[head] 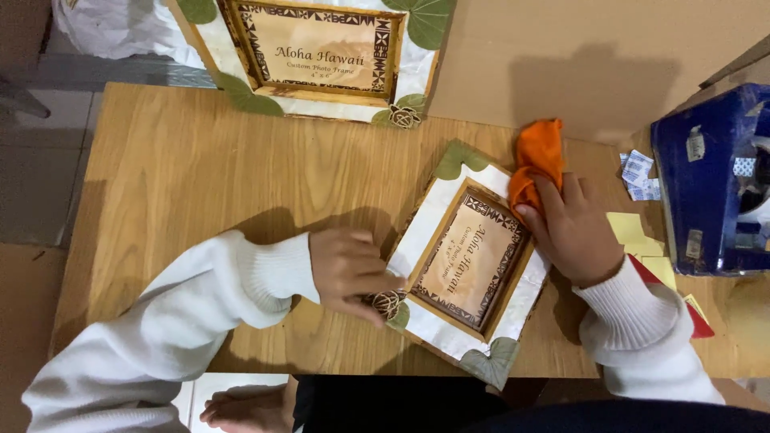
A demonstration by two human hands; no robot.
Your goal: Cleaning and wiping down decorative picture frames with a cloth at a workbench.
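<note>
**Orange cloth on frame corner, wipe looks partway**

Head view, the only one I've got: orange cloth (pixel 536 160) is bunched under my right hand (pixel 573 232), fingers curled together and pressing it onto the top right corner of the picture frame (pixel 469 261). That frame lies flat and turned at an angle on the wooden table (pixel 184 176), near the front edge. Left hand (pixel 349 273) steadies it at the lower left corner, fingertips pinched shut on the small woven knot ornament (pixel 387 303) and the frame rim there.

Progress, my read: cloth sits only on one corner, so the white border, leaf trims and lower corners prob. remain to be gone over. Can't tell from surface sheen which parts are already wiped. A second frame (pixel 317 52) of the same kind stands upright at the back of the table, untouched by either hand.

Edges & room: frame's bottom corner w/ the leaf hangs right at the table's front edge, maybe just over it, so a push toward me risks tipping it off. Left half of the table offers plenty of slide room. Right side is tight: blue box (pixel 710 184) close by, yellow paper sheets (pixel 642 240) and small white packets (pixel 639 175) just beside my right wrist. Cardboard sheet (pixel 593 56) backs the far edge behind the cloth.
</note>
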